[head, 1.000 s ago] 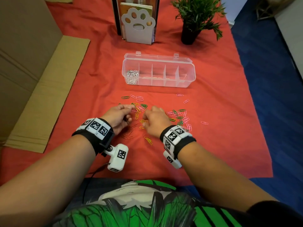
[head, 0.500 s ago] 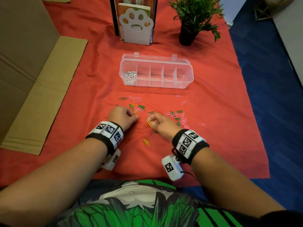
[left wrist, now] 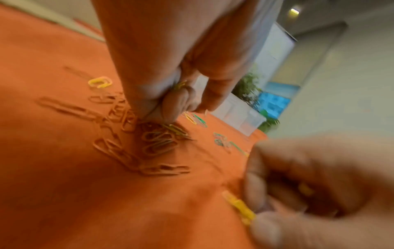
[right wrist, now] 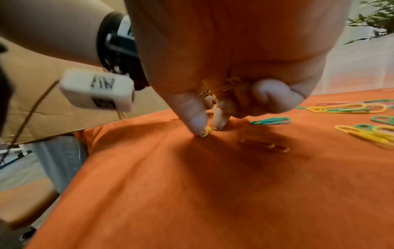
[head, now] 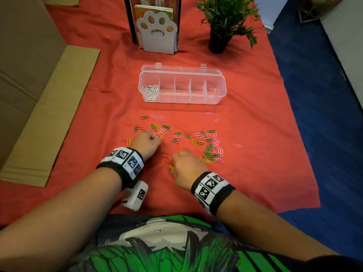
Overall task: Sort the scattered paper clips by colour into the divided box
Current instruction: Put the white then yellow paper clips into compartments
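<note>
Nearest me, my right hand (head: 184, 165) sits low on the red cloth (head: 255, 173), knuckles up. In the right wrist view, thumb and forefinger pinch a yellow clip (right wrist: 205, 131) against the cloth, and more yellow clips (right wrist: 229, 85) are bunched in the curled fingers (right wrist: 270, 96) above it. A pair of yellow clips (head: 170, 166) lies just left of that hand.

My left hand (head: 146, 143) is a little farther out and to the left, clenched. The left wrist view shows its fingertips (left wrist: 170, 107) pressed down onto a heap of orange clips (left wrist: 157, 141), with a bit of yellow wire (left wrist: 180, 85) caught in the fist. The view is blurred, so I cannot tell how many it holds.

Between and beyond the hands lie the scattered clips (head: 212, 148): green, pink, yellow, orange, thickest on the right side, thinner toward the box.

Farther on stands the clear divided box (head: 216, 95), lid open behind it. Its leftmost compartment holds silver clips (head: 150, 92); the other compartments look empty from here.

Behind the box stand a paw-shaped white holder (head: 157, 36) and a small potted plant (head: 222, 22). Flattened cardboard (head: 49, 114) lies along the left edge of the cloth.
</note>
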`<action>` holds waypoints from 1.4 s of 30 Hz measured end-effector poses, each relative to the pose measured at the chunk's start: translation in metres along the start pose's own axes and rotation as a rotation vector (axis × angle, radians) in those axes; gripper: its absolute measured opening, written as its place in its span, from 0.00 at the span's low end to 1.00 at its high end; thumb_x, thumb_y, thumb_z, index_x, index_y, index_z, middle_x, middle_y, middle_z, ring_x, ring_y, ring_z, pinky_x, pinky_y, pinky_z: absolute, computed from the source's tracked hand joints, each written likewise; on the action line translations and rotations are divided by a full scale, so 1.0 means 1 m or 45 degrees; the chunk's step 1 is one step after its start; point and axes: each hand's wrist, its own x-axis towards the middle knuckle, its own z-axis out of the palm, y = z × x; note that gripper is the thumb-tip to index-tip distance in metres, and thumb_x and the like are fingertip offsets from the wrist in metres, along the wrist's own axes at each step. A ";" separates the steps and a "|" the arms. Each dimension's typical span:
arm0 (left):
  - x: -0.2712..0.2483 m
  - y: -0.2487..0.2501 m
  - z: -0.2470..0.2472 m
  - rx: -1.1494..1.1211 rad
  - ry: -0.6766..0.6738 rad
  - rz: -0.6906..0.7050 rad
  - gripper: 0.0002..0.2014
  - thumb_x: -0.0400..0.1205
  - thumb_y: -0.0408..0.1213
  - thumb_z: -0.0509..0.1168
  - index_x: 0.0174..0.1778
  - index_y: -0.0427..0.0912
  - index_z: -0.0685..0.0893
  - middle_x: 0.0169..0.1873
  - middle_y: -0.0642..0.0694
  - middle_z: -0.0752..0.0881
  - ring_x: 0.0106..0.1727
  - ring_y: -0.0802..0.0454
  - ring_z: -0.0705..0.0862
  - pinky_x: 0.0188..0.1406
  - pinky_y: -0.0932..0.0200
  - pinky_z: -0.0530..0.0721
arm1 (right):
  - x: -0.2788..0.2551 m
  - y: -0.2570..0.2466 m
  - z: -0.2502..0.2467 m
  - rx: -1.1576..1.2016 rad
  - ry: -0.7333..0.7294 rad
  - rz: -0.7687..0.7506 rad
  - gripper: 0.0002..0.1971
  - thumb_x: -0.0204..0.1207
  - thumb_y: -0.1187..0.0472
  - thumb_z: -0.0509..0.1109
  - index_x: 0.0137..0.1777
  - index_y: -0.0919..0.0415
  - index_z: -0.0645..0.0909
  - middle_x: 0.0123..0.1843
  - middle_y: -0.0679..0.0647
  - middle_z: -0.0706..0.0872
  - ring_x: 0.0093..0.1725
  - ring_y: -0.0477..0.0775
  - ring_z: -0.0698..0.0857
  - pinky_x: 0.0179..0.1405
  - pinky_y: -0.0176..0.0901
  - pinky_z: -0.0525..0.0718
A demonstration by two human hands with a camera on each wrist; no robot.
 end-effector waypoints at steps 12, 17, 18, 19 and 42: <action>-0.010 -0.012 -0.041 -1.533 -0.348 -0.259 0.09 0.58 0.35 0.52 0.27 0.39 0.76 0.22 0.42 0.81 0.22 0.50 0.75 0.24 0.66 0.77 | 0.024 0.040 -0.033 0.928 0.047 0.367 0.10 0.77 0.66 0.65 0.56 0.58 0.80 0.35 0.45 0.76 0.38 0.47 0.77 0.35 0.35 0.72; 0.002 -0.017 -0.044 -0.919 0.067 -0.300 0.10 0.76 0.34 0.55 0.30 0.41 0.77 0.19 0.45 0.74 0.14 0.55 0.70 0.13 0.72 0.66 | 0.027 0.042 -0.039 1.536 -0.005 0.425 0.15 0.76 0.76 0.55 0.48 0.61 0.81 0.30 0.51 0.71 0.13 0.38 0.67 0.12 0.28 0.61; 0.005 -0.020 -0.045 -0.649 0.177 -0.265 0.10 0.77 0.36 0.60 0.31 0.40 0.80 0.19 0.44 0.78 0.17 0.52 0.76 0.16 0.68 0.71 | 0.027 0.042 -0.041 1.701 -0.002 0.470 0.15 0.75 0.75 0.54 0.42 0.59 0.79 0.30 0.52 0.71 0.15 0.39 0.66 0.13 0.30 0.60; 0.008 -0.025 -0.047 -0.349 0.298 -0.218 0.09 0.75 0.38 0.64 0.33 0.38 0.82 0.23 0.42 0.83 0.26 0.47 0.83 0.25 0.62 0.78 | 0.027 0.042 -0.044 1.846 0.004 0.518 0.14 0.75 0.74 0.53 0.39 0.59 0.77 0.30 0.52 0.72 0.17 0.40 0.66 0.14 0.31 0.60; 0.006 -0.055 -0.050 0.382 0.409 -0.087 0.15 0.68 0.44 0.76 0.44 0.38 0.86 0.47 0.36 0.89 0.52 0.39 0.85 0.49 0.54 0.79 | 0.074 -0.027 -0.019 0.190 0.095 -0.115 0.11 0.74 0.59 0.66 0.52 0.63 0.82 0.55 0.63 0.78 0.60 0.64 0.78 0.61 0.48 0.76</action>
